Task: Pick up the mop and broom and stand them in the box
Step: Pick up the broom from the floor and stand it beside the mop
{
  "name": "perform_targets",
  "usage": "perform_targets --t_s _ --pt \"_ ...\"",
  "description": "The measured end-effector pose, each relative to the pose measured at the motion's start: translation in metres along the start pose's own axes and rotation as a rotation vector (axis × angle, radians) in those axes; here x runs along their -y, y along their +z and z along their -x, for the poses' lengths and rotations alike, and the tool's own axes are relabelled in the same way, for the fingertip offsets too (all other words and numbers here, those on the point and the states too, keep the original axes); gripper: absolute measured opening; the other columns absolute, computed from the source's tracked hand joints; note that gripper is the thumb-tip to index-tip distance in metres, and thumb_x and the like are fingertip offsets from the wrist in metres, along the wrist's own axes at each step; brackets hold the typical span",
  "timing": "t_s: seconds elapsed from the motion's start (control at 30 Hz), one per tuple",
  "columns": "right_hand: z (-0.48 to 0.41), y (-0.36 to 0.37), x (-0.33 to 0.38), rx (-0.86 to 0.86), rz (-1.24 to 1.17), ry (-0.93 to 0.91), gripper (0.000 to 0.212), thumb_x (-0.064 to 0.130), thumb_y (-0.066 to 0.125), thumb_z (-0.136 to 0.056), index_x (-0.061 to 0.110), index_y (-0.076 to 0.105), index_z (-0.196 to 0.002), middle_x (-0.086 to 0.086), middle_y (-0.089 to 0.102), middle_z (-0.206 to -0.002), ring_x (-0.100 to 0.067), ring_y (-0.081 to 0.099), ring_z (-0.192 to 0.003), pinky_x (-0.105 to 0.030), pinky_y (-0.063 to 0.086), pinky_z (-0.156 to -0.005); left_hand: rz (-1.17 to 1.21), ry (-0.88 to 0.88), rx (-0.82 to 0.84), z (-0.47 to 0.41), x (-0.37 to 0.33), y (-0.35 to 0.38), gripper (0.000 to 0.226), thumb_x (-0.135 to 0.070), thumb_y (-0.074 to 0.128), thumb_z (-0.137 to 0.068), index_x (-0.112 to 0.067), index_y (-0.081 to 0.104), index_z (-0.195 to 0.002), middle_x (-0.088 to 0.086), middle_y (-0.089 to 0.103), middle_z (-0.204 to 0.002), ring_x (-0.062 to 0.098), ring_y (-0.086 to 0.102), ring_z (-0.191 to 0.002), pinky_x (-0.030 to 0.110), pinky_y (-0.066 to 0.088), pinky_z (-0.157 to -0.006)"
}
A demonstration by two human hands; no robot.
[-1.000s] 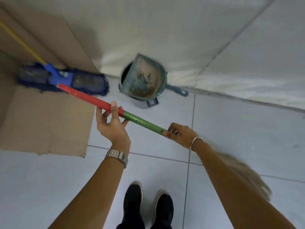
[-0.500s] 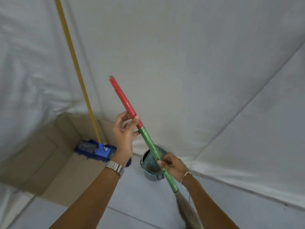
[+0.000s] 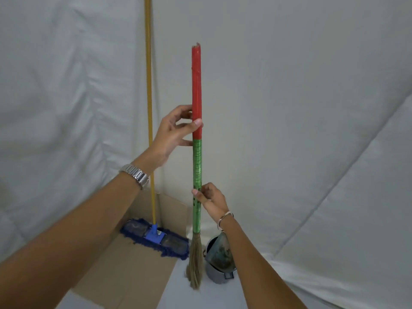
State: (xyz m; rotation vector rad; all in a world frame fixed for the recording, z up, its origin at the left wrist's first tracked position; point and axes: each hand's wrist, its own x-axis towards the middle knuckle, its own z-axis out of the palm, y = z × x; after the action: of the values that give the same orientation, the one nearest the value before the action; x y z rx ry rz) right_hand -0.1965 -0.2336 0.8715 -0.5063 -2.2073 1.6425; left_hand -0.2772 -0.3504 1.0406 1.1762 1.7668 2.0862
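Cardboard, brown and flat-walled, makes up the open box (image 3: pixel 133 270) at the left, and the mop (image 3: pixel 156 238) already stands in it: a fringed dark-blue pad on the box floor, a blue plastic joint, and a thin yellow pole leaning up against the white sheet (image 3: pixel 66 85) behind. My left hand (image 3: pixel 174 132) is closed lightly, thumb and fingers pinched around the red upper length of the broom (image 3: pixel 197 152), just above where the red wrapping meets the glossy green. The broom, a straight stick with a frayed top end and a bundle of dry straw-coloured bristles at the bottom, hangs upright just right of the box's edge, not yet inside it. My right hand (image 3: pixel 209 200) is clamped lower down on the green part. Just beside the bristles sits a grey bucket with a grimy teal dustpan (image 3: pixel 220 253) propped in it. I judge the risks to be these: the slick tape could slip through my loose upper pinch, the bristles could snag the box wall or brush the dustpan and tip it, and the stick could knock the leaning mop pole over.
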Motion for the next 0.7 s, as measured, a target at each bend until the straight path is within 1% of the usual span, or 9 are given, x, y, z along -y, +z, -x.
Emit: perform_targets --t_s 0.1,0.2,0.3,0.4,0.47,0.6,0.7 --pt "-0.008 0.037 0.023 -0.047 -0.059 -0.038 0.023 0.035 0.067 -0.079 0.018 0.052 -0.084 0.006 0.060 -0.074 -0.014 0.059 -0.073 -0.018 0.044 -0.063 -0.031 0.030 0.008 -0.003 -0.021 -0.040 0.028 -0.011 0.061 -0.086 -0.014 0.055 -0.113 -0.004 0.056 -0.097 0.005 0.067 -0.082 0.033 0.060 -0.060" --pt "-0.014 0.079 0.043 -0.097 -0.097 -0.077 0.021 0.031 0.068 -0.079 0.018 0.054 -0.088 0.005 0.060 -0.075 -0.015 0.059 -0.074 -0.022 0.048 -0.068 -0.023 0.039 0.005 -0.003 -0.030 -0.085 0.026 -0.010 0.062 -0.086 -0.014 0.056 -0.111 -0.003 0.057 -0.098 0.005 0.067 -0.081 0.031 0.059 -0.058" --pt "-0.025 0.119 0.060 -0.161 -0.134 -0.097 0.018 0.025 0.070 -0.077 0.020 0.057 -0.088 0.006 0.061 -0.071 -0.012 0.059 -0.072 -0.024 0.051 -0.069 -0.012 0.037 0.035 -0.010 -0.032 -0.129 0.028 -0.009 0.061 -0.087 -0.013 0.056 -0.114 -0.003 0.058 -0.099 0.006 0.067 -0.084 0.033 0.059 -0.060" --pt "-0.040 0.148 0.066 -0.216 -0.154 -0.101 0.020 0.025 0.073 -0.075 0.014 0.062 -0.089 0.006 0.061 -0.068 -0.011 0.059 -0.069 -0.021 0.050 -0.066 0.032 0.032 0.030 -0.021 -0.026 -0.161 0.030 -0.007 0.060 -0.087 -0.011 0.055 -0.116 -0.004 0.057 -0.097 0.006 0.067 -0.082 0.034 0.060 -0.061" --pt "-0.057 0.170 0.065 -0.236 -0.142 -0.087 0.021 0.025 0.074 -0.074 0.013 0.063 -0.088 0.003 0.062 -0.069 -0.013 0.060 -0.070 -0.023 0.052 -0.067 0.048 0.021 0.020 -0.030 -0.013 -0.184 0.031 -0.006 0.060 -0.087 -0.010 0.055 -0.117 -0.003 0.057 -0.097 0.006 0.067 -0.081 0.034 0.060 -0.061" --pt "-0.095 0.204 0.053 -0.252 -0.153 -0.051 0.017 0.022 0.075 -0.073 0.020 0.063 -0.085 -0.008 0.068 -0.080 -0.023 0.063 -0.078 -0.034 0.054 -0.073 0.043 -0.020 0.016 -0.053 0.021 -0.223 0.035 -0.007 0.060 -0.087 -0.007 0.053 -0.122 -0.001 0.057 -0.100 0.008 0.067 -0.082 0.040 0.060 -0.066" --pt "-0.125 0.223 0.046 -0.261 -0.124 -0.026 0.016 0.022 0.076 -0.071 0.027 0.061 -0.076 -0.006 0.069 -0.080 -0.024 0.064 -0.078 -0.035 0.054 -0.074 0.035 -0.060 0.033 -0.074 0.048 -0.247 0.036 -0.008 0.060 -0.087 -0.007 0.053 -0.122 -0.001 0.058 -0.101 0.010 0.066 -0.085 0.047 0.060 -0.072"
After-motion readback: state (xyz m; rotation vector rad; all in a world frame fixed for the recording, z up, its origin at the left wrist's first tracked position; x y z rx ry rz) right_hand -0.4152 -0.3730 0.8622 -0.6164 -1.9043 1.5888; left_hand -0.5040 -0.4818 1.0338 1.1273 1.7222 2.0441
